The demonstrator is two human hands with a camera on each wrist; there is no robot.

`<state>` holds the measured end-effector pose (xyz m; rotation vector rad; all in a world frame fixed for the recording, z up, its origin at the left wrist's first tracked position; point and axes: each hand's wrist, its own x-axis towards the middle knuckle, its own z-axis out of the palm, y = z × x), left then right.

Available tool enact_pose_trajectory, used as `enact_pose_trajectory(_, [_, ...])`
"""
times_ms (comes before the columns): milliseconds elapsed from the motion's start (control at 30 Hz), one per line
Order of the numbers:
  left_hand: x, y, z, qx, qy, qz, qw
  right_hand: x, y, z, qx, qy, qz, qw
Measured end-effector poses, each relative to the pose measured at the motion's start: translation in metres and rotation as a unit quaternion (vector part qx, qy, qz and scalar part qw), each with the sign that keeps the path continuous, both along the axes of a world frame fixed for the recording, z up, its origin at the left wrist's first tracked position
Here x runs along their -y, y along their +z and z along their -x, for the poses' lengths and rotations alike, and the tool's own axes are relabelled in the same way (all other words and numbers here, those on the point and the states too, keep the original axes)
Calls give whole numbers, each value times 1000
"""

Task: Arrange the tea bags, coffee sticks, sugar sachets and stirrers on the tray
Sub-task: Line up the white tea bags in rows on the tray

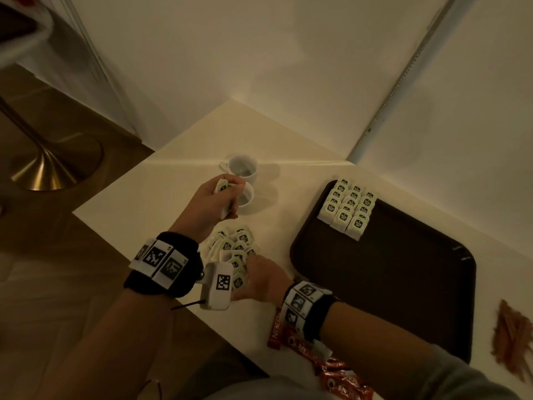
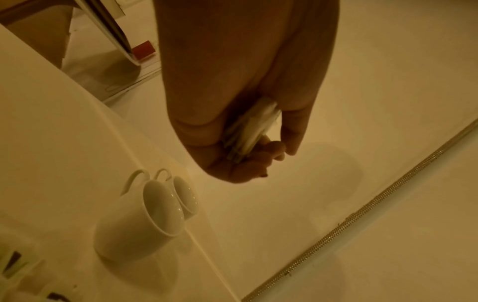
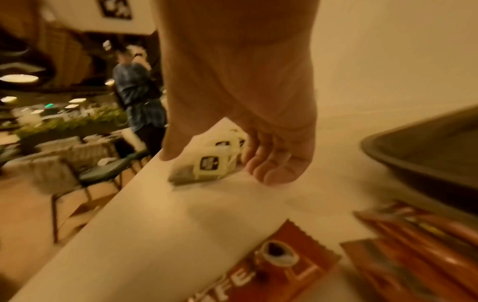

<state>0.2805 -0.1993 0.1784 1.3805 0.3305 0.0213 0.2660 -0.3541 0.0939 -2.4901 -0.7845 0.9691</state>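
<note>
Your left hand [image 1: 215, 202] grips a stack of tea bags [image 2: 254, 130] over the cups [image 1: 243, 180], right hand [image 1: 261, 280] w/ relaxed fingers reaches the loose pile [image 1: 233, 249] near the counter's front edge, so square each batch before adding it beside the rows at the tray [image 1: 403, 284] back corner.

Cups: two white cups [image 1: 243, 168] stand side by side on the pale table [image 1: 300, 157], handles pointing the same way.
Stool: a brass pedestal base [image 1: 49, 168] rests on the wooden floor, off the table's edge beyond the cups.
Bystander: a person in a dark checked shirt [image 3: 137, 90] stands well beyond the table, near wicker chairs [image 3: 85, 155] and plants [image 3: 77, 120].
</note>
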Motion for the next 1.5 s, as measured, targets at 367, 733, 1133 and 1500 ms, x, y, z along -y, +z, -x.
enact_pose_trajectory(367, [1,2,1,1,-9,19,1000,0,-21,-18,-32,-26,15,999])
enact_pose_trajectory(733, [18,0,-5,35,-131,-126,983,42,120,-92,1,-38,-234,972])
enact_pose_trajectory(1133, [89,40,-33,149,-128,95,976,67,257,-97,341,11,-95,935])
enact_pose_trajectory(1500, [110,49,-34,110,-175,195,959,84,265,-105,357,-25,-49,932])
